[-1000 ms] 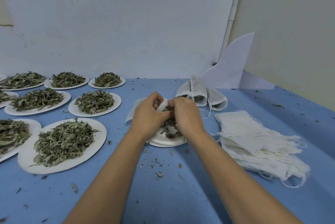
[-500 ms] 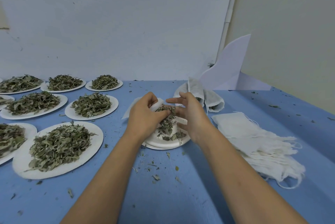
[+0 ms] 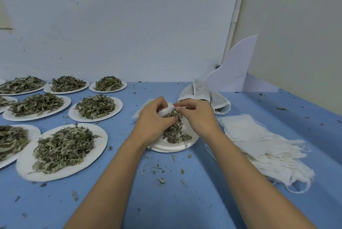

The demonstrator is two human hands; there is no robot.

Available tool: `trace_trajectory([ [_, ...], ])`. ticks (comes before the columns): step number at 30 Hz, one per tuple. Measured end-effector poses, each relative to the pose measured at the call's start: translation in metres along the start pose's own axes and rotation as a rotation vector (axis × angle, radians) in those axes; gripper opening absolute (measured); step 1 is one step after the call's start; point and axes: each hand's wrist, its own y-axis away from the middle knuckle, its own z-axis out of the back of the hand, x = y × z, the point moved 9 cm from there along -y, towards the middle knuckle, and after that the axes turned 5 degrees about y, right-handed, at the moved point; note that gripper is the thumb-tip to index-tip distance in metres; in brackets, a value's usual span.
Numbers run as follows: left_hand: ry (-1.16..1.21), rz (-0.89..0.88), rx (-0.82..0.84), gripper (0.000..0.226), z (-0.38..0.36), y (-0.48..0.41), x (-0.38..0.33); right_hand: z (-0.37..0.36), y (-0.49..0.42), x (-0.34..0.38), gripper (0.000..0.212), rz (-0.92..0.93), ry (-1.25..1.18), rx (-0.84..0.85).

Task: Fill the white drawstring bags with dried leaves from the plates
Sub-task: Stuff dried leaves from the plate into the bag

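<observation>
L hand [image 3: 153, 117] + R hand [image 3: 198, 115] pinch bag [image 3: 167, 111] (over plate [image 3: 174, 147]).

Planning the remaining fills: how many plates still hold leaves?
9: three back-row plates, three mid-row, two front, all left; one at centre under the bag being filled. More may lie beyond the left edge.

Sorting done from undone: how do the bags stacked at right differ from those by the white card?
The stacked bags lie flat in a fanned pile, strings trailing; the far bags by the card are plump, with dark leaves at one open mouth. The stack holds many; the far bags number about three. Both are white fabric on the blue table.
</observation>
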Motion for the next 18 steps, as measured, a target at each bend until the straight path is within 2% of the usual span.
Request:
trace_trajectory([
  [6, 0.045, 0.018, 0.003, 0.035, 0.003, 0.0, 0.0, 0.006, 0.002, 0.007, 0.012, 0.126, 0.155, -0.09],
  [9, 0.124, 0.061, -0.024, 0.03, 0.012, -0.001, 0.004, 0.004, 0.001, 0.01, 0.012, 0.167, 0.18, -0.057],
  [18, 0.13, 0.043, 0.075, 0.036, 0.0, 0.0, 0.004, -0.001, 0.003, 0.01, 0.014, 0.175, 0.066, -0.039],
])
